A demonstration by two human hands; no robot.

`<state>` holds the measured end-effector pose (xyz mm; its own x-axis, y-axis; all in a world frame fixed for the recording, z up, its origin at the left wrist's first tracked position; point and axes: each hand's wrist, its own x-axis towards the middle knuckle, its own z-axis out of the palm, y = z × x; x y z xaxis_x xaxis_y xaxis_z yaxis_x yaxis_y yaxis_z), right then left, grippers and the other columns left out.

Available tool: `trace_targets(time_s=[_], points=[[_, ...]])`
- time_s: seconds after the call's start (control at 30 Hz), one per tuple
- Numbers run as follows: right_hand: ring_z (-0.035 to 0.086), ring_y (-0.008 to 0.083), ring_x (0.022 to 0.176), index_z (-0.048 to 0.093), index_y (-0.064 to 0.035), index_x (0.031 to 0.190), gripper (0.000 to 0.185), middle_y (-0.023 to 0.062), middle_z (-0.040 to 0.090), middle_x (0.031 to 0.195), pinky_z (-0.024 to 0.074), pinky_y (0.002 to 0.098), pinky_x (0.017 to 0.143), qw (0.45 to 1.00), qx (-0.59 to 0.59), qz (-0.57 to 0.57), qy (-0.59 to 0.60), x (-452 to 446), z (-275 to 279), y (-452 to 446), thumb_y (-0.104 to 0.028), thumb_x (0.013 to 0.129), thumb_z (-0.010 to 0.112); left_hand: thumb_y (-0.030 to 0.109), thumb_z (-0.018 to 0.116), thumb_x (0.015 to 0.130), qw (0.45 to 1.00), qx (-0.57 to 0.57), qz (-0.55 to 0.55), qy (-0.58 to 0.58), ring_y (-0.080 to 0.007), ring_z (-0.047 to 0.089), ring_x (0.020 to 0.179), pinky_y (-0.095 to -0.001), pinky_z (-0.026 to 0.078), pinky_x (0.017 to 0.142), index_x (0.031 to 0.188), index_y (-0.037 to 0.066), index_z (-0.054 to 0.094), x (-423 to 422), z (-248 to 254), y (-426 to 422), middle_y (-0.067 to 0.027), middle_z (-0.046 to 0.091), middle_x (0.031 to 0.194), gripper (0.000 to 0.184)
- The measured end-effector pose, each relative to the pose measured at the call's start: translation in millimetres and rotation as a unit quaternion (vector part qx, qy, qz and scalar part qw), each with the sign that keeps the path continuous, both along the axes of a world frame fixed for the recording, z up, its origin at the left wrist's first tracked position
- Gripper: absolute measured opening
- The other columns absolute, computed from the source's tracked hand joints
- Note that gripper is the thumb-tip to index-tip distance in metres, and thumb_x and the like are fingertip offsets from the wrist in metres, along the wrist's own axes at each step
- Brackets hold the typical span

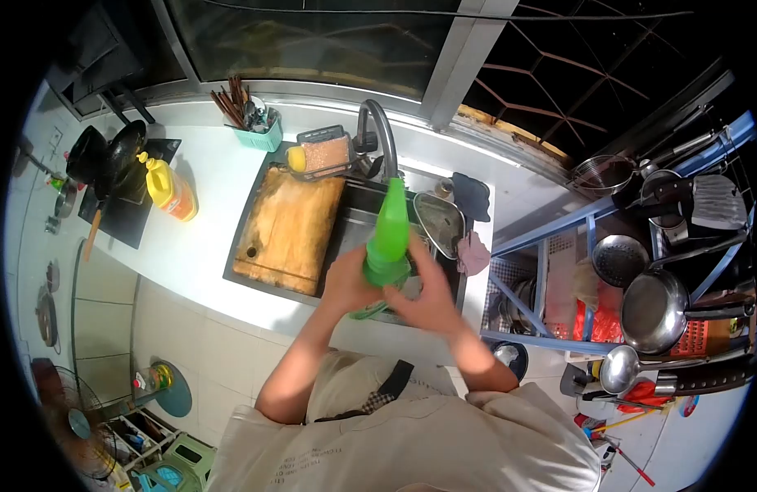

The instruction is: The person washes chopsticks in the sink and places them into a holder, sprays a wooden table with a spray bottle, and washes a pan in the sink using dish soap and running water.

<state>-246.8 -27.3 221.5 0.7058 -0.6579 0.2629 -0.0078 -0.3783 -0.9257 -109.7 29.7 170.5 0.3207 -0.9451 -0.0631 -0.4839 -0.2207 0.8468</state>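
Over the front of the sink [355,221], a bright green object with a long tapered top [392,225], like a bottle or funnel, is held close to my body. My left hand [345,281] is wrapped round its lower part from the left. From the right, my right hand [430,291] curves around the same part, thumb and fingers against it. The palms hide much of its base, and a green edge shows below them. The tapered tip overlaps the grey faucet [382,135] in view; whether they touch I cannot tell.
A wooden cutting board [290,225] lies across the sink's left side. Behind it are a sponge rack [323,154] and a utensil holder [259,134]. A yellow bottle [169,190] stands left. Pans and ladles hang right, including a steel pan [653,310].
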Motion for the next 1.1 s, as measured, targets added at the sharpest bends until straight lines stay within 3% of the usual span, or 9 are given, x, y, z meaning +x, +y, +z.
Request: trace_targets(time_s=[0.07,0.13,0.23,0.37,0.43,0.63,0.83,1.0,1.1], points=[[0.044,0.0259,0.123,0.049,0.0005,0.125,0.055,0.0166,0.050,0.128,0.0271,0.0433,0.107,0.994,-0.048,-0.092,-0.016,-5,2,30,-0.004,0.071,0.060,0.018,0.078,0.051,1.000,0.008,0.006,0.017,-0.0338,0.061,0.086,-0.0392,0.048,0.074,0.102,0.007,0.060,5,4,4,-0.0145,0.065,0.090,0.055],[0.054,0.0244,0.110,0.063,0.0014,0.102,0.032,0.0136,0.061,0.106,0.0334,0.0411,0.103,0.945,-0.315,0.083,0.030,-20,-8,40,-0.005,0.071,0.059,0.023,0.079,0.053,1.000,-0.009,0.019,0.012,-0.0346,0.061,0.087,-0.0406,0.048,0.074,0.104,0.009,0.060,8,3,4,-0.0148,0.065,0.091,0.056],[0.058,0.0187,0.097,0.065,-0.0001,0.081,0.013,0.0065,0.062,0.090,0.0396,0.0380,0.098,0.948,-0.271,0.029,-0.167,-51,-32,27,-0.002,0.073,0.056,0.021,0.079,0.055,1.000,-0.014,0.002,-0.013,-0.0345,0.061,0.087,-0.0404,0.048,0.074,0.105,0.010,0.060,10,20,8,-0.0147,0.065,0.092,0.055],[0.056,0.0188,0.106,0.060,0.0017,0.102,0.026,0.0112,0.060,0.110,0.0413,0.0335,0.096,0.970,0.075,-0.164,-0.163,-37,-1,-27,0.004,0.080,0.047,0.018,0.078,0.055,0.999,-0.026,-0.019,-0.011,-0.0346,0.061,0.087,-0.0402,0.049,0.074,0.106,0.010,0.059,9,25,10,-0.0144,0.065,0.092,0.055],[0.053,0.0203,0.112,0.053,0.0016,0.119,0.036,0.0135,0.056,0.120,0.0387,0.0318,0.098,0.966,0.209,-0.018,-0.150,-15,15,-49,0.005,0.083,0.049,0.015,0.077,0.053,0.999,-0.001,-0.033,-0.010,-0.0343,0.061,0.087,-0.0393,0.049,0.074,0.106,0.010,0.059,6,28,10,-0.0141,0.065,0.091,0.056],[0.050,0.0160,0.114,0.045,-0.0011,0.126,0.053,0.0095,0.053,0.125,0.0359,0.0310,0.100,0.953,0.255,0.144,-0.082,3,-11,-59,0.000,0.077,0.066,0.013,0.074,0.053,0.997,-0.009,-0.046,0.055,-0.0331,0.062,0.086,-0.0382,0.049,0.074,0.102,0.009,0.059,3,13,8,-0.0140,0.065,0.088,0.052],[0.051,0.0109,0.104,0.050,-0.0048,0.111,0.050,0.0037,0.055,0.111,0.0390,0.0282,0.093,0.981,0.177,0.007,-0.083,18,-26,-32,-0.007,0.069,0.076,0.002,0.073,0.048,0.999,0.036,0.002,0.039,-0.0230,0.062,0.085,-0.0323,0.049,0.076,0.101,0.001,0.059,-3,13,12,-0.0104,0.064,0.090,0.054],[0.042,0.0160,0.120,0.036,-0.0025,0.133,0.076,0.0093,0.046,0.128,0.0327,0.0322,0.101,0.954,0.228,0.041,-0.190,8,-19,-20,-0.009,0.068,0.075,0.001,0.073,0.049,0.999,-0.008,-0.016,0.048,-0.0228,0.063,0.086,-0.0329,0.049,0.077,0.103,0.002,0.059,-3,12,14,-0.0106,0.064,0.094,0.056],[0.039,0.0209,0.125,0.030,-0.0023,0.138,0.081,0.0126,0.041,0.133,0.0282,0.0373,0.104,0.991,0.063,0.118,-0.028,-10,-11,-1,-0.013,0.069,0.072,0.005,0.074,0.050,0.997,-0.042,-0.002,0.068,-0.0272,0.062,0.086,-0.0356,0.049,0.076,0.104,0.004,0.059,0,6,17,-0.0119,0.064,0.093,0.056]])
